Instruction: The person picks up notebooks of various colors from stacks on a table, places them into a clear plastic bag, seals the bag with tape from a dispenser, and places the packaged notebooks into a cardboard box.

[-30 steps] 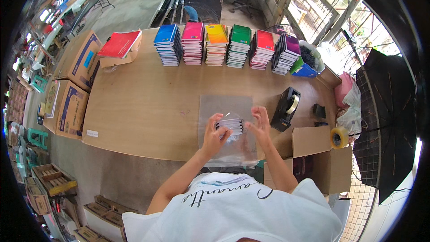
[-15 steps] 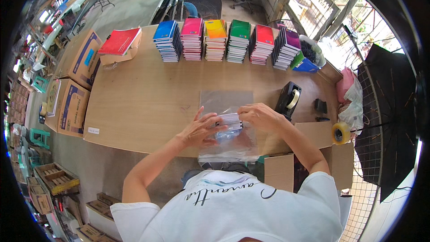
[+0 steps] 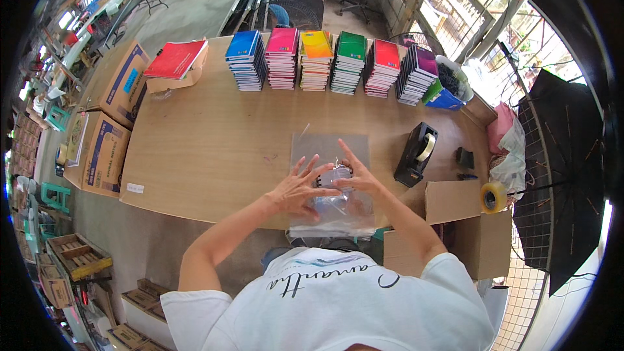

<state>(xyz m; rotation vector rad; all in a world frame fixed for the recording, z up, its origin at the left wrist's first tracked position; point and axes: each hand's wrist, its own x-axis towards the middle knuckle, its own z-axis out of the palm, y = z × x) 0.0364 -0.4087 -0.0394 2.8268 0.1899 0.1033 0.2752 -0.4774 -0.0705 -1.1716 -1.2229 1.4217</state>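
A small white-edged bundle of spiral-bound notebooks (image 3: 331,177) lies at the table's near edge, within clear plastic. Beneath it are stacked clear plastic bags (image 3: 329,222). My left hand (image 3: 299,186) rests at the bundle's left side, fingers spread and stretched. On the other side is my right hand (image 3: 359,175), its index finger extended away from me and its thumb across the bundle. Both hands touch the bundle or its plastic without closing round it. The notebooks' covers are mostly hidden by fingers and shiny film.
Along the far edge stand several notebook stacks (image 3: 279,65) in different colours. A black tape dispenser (image 3: 411,164) stands to the right, with a tape roll (image 3: 494,197) beyond an open carton (image 3: 484,240). Cardboard boxes (image 3: 104,149) and a red notebook pile (image 3: 172,60) are at left.
My right hand has gone from pinching the plastic at the bundle's upper right to spread fingers beside it. My left hand's fingers have spread wider over the bundle's left side.
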